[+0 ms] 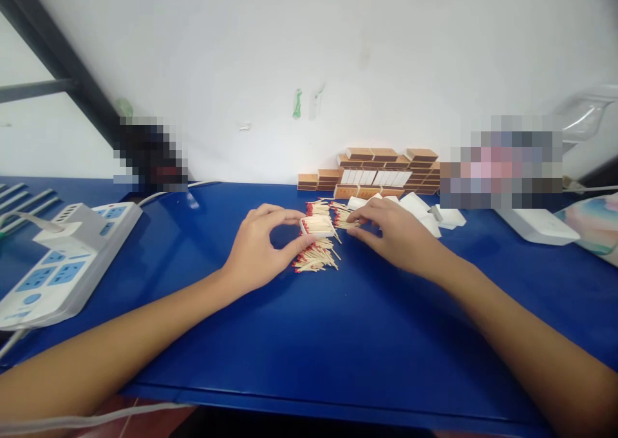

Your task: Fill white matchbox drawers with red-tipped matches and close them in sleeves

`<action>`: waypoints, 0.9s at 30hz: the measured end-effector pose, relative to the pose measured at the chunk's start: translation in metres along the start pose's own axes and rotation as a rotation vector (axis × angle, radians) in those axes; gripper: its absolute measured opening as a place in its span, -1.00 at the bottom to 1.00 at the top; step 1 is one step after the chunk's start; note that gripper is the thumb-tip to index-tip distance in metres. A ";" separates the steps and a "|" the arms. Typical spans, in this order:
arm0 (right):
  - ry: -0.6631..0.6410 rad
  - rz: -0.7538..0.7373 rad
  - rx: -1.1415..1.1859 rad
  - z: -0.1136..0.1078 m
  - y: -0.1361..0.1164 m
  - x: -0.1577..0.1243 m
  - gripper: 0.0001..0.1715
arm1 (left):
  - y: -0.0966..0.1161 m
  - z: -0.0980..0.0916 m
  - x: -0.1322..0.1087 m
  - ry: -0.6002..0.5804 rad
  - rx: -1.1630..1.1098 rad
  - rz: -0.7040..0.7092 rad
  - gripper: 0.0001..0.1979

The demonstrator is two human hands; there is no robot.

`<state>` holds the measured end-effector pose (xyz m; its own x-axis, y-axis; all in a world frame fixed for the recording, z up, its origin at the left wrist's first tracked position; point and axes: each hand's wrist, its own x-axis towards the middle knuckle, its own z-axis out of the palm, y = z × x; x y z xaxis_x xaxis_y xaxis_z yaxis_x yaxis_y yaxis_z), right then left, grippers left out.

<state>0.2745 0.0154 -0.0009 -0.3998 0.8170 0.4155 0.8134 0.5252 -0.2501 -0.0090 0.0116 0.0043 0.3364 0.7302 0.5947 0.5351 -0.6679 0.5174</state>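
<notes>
Left hand (pixel 258 248): your fingers grip a tray (pixel 324 234) of matches (pixel 317 225).
Right hand (pixel 393 232): your fingertips at loose matches (pixel 341 214); pinching any, cannot tell.
Boxes (pixel 386 165): stacked behind.

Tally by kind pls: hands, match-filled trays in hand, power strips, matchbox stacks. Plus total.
Hands: 2 (left hand, right hand)
Match-filled tray in hand: 1
Power strip: 1
Matchbox stack: 1
Total: 5
Loose matches overlap, so not counted.
</notes>
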 end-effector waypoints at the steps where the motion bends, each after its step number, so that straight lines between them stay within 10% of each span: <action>1: -0.021 0.009 0.004 0.004 0.003 0.001 -0.83 | 0.000 0.000 0.000 -0.009 0.003 0.018 -0.70; 27: -0.180 0.006 0.001 0.002 0.007 -0.004 -0.74 | -0.002 0.000 -0.001 -0.051 0.054 0.121 -0.68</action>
<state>0.2805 0.0164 -0.0060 -0.4640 0.8497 0.2505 0.8157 0.5201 -0.2534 -0.0102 0.0121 0.0023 0.4395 0.6518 0.6181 0.5284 -0.7440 0.4089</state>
